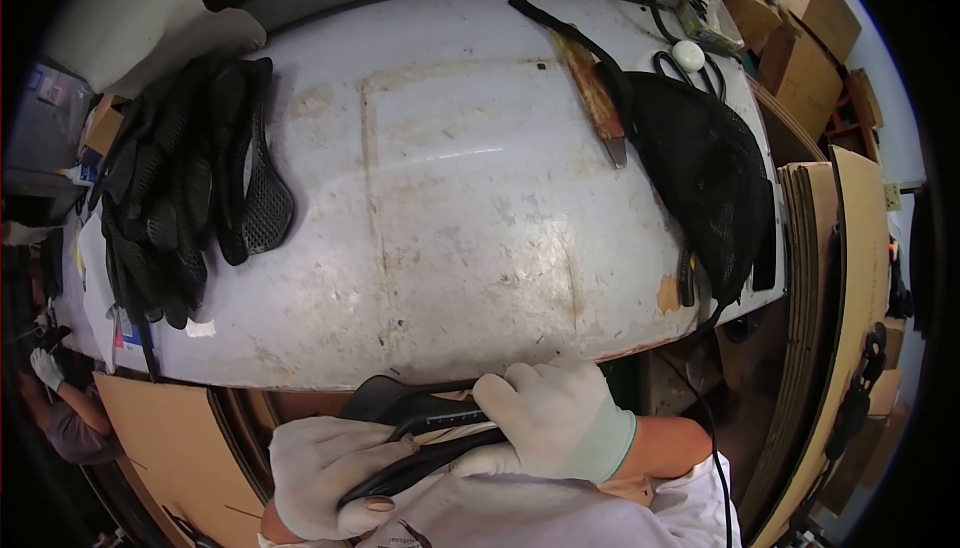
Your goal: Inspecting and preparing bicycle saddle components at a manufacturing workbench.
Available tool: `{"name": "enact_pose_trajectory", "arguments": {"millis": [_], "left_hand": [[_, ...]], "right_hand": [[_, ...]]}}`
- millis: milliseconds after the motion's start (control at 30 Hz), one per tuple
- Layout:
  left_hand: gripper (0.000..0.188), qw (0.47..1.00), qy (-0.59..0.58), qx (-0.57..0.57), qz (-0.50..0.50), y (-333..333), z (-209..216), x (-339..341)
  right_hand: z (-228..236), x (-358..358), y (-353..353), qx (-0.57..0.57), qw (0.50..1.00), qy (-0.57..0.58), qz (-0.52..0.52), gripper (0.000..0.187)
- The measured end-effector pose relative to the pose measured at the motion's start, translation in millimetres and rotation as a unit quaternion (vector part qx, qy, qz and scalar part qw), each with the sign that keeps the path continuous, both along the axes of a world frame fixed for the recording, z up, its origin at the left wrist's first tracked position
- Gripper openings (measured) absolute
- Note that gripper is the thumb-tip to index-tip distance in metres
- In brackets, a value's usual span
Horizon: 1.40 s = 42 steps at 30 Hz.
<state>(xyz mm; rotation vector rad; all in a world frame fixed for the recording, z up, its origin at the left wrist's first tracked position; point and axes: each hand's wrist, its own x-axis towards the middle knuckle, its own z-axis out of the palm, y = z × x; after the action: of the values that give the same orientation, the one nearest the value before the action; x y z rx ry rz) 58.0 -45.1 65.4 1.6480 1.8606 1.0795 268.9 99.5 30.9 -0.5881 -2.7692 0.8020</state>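
A black saddle-shaped piece [385,400] is held between the gloved left hand [325,473] and the gloved right hand [555,418], just off the near edge of the table [450,168] and in front of the white shirt [490,518]. The fingers of both hands are closed on it: the right ones wrap its right part, with the thumb along the near strip, and the left ones clasp its left end. It looks light and springy, more like moulded plastic or rubber than fabric, so it would probably flex or twist without breaking; its smooth faces may slip a little against the gloves. The two long side strips, on either side of the pale gap, seem the firmest places to grip. Its right end is covered by the right hand, and much of the near strip by the left, so its full outline and underside cannot be made out. In the pile of black mesh-textured pieces [170,188] on the left, single items merge darkly, and a co-worker's gloved hand [47,368] shows only small near the dim rim.
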Motion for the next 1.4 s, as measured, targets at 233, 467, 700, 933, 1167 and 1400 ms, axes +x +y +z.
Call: {"name": "enact_pose_trajectory", "arguments": {"millis": [233,467,700,933,1167,1400], "left_hand": [[0.052,0.985,-0.030,-0.032,-0.165,17,-8,-27],[0.031,0.977,-0.213,-0.001,-0.017,24,-25,-6],[0.027,0.936,-0.348,-0.042,0.026,28,-23,-14],[0.034,0.955,-0.294,0.023,-0.031,27,-32,-13],[0.029,0.981,-0.191,0.020,0.038,29,-24,-1],[0.021,0.988,-0.111,0.052,0.090,30,-30,7]], "right_hand": [[4,10,9,0.089,0.995,0.002,-0.054,0.065],[25,5,11,0.166,0.975,-0.067,-0.130,0.068],[31,-1,7,0.191,0.970,-0.084,-0.126,0.072],[32,0,14,0.190,0.970,-0.091,-0.121,0.070],[32,-2,11,0.176,0.970,-0.105,-0.130,0.071],[33,-6,9,0.168,0.972,-0.099,-0.134,0.071]]}}
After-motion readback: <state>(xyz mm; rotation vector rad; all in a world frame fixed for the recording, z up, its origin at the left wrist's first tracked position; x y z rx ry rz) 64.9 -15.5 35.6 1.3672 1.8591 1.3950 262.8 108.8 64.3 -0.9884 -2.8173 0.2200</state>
